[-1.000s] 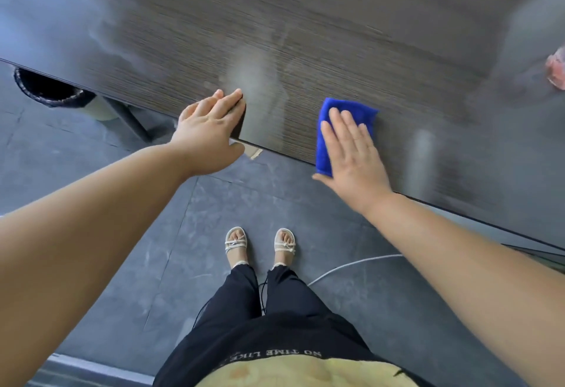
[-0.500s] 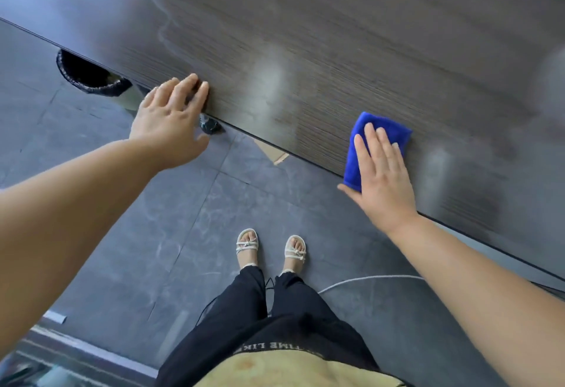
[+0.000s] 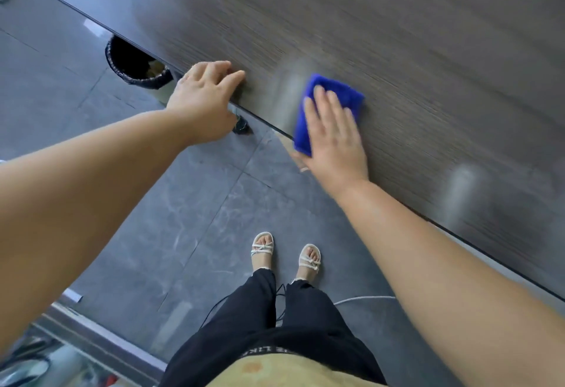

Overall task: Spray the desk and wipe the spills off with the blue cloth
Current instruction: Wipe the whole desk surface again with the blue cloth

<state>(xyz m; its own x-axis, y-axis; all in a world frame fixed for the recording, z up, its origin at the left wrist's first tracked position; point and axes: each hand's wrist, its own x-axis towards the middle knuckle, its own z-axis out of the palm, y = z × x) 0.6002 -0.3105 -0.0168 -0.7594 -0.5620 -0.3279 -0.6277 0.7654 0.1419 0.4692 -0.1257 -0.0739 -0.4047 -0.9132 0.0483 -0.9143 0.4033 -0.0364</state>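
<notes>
The dark wood-grain desk runs diagonally across the upper right. A folded blue cloth lies at its near edge, and my right hand presses flat on it with fingers spread. My left hand rests on the desk's near edge to the left of the cloth, fingers over the top, holding nothing. Pale wet streaks show on the desk beside the cloth. No spray bottle is in view.
A black-lined waste bin stands under the desk's edge at the left. Grey floor tiles lie below, with my sandalled feet and a white cable near them. A desk foot shows beneath my left hand.
My right hand has slid the blue cloth leftward along the desk edge, closer to my left hand. The view has shifted, showing more of the bin.
</notes>
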